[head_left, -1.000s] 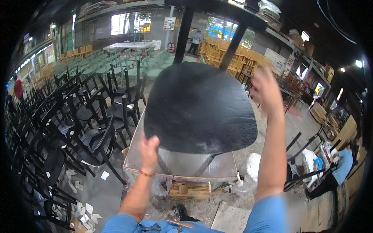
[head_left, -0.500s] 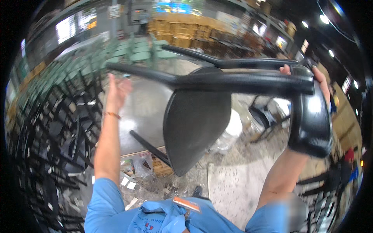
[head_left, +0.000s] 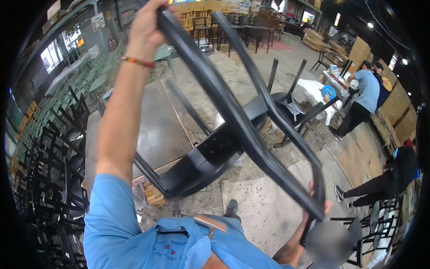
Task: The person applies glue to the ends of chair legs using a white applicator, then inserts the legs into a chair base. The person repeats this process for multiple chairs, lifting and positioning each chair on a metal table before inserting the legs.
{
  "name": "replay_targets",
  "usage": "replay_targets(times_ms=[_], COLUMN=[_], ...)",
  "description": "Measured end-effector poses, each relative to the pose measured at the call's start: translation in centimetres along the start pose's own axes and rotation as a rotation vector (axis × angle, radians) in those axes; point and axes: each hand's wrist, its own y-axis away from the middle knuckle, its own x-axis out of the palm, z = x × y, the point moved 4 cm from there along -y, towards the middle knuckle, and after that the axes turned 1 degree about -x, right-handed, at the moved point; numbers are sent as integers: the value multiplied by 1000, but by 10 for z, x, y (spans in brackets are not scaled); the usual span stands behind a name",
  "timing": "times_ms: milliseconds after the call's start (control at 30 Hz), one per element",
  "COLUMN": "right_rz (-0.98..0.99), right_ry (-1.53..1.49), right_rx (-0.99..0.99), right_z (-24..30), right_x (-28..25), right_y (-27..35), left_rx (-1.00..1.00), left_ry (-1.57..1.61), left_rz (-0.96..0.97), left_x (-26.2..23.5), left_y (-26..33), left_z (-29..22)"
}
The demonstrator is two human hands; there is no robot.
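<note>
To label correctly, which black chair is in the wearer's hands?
The tilted foreground chair, gripped by the left hand and right hand; black chairs crowded at left are untouched.

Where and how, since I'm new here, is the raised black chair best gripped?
Probably the nearest long bar, at its upper end and from the left, where the left hand is: it is slim, slants up leftward and reaches past the bulkier seat. A second hold at lower right should balance it.
</note>
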Motion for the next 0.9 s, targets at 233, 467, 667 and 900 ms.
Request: replay_targets(times_ms=[233,467,667,900], right_rz=[-827,-483,-643,-102], right_ry=[924,1141,1197,1416], right_rx=[408,918,1049,1285], right_z=[-53,-91,-41,-156], right_x=[-221,-258,-280,-280], right_y=[-36,-146,-98,-98], left_rx=[-73,-116,-286,-275], left_ry=[-370,-655,-583,-783], left_rz=[81,-140,-251,-76], left_x=[122,36,-2,0], left_y=[-46,-4,140,218], left_z=[184,339,418,429])
